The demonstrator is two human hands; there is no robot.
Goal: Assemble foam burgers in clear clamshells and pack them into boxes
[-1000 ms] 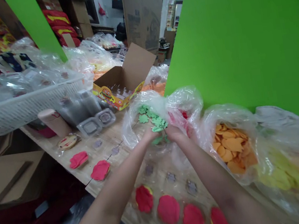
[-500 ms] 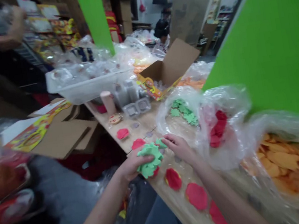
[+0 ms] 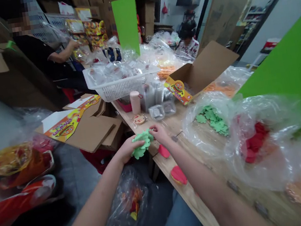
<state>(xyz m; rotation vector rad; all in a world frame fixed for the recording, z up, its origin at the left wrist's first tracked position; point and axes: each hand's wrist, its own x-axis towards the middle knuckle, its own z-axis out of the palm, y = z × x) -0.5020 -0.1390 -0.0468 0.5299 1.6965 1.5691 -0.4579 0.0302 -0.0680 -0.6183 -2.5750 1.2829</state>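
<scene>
- At near edge of the desk [image 3: 200, 200], L grip [image 3: 129, 149] cups a wad of green lettuce-shaped cutouts [image 3: 142, 144] from below, fingers curled round, prob. to keep the loose pieces together
- R grip [image 3: 159, 133] pinches top of same wad, fingertips pressed together; prob. working pieces apart, exact hold partly hidden
- Wad is held in the air over desk edge, not resting on it
- Just below R forearm, red patty-shaped cutouts [image 3: 178, 175] lie flat on desk, well spaced, seemingly set out one by one
- R of hands, open clear bag of green cutouts [image 3: 195, 130] sits beside clear bag of red cutouts [image 3: 253, 139], both slumped open, likely for quick reach
- Up desk: pink cylinder [image 3: 135, 102], small clear trays [image 3: 156, 112], round burger-style sample [image 3: 139, 119]
- Farther on: white plastic basket [image 3: 119, 91], open carton w/ burger label [image 3: 178, 88]
- Far L, co-worker [image 3: 46, 57] sits working at own pile
</scene>
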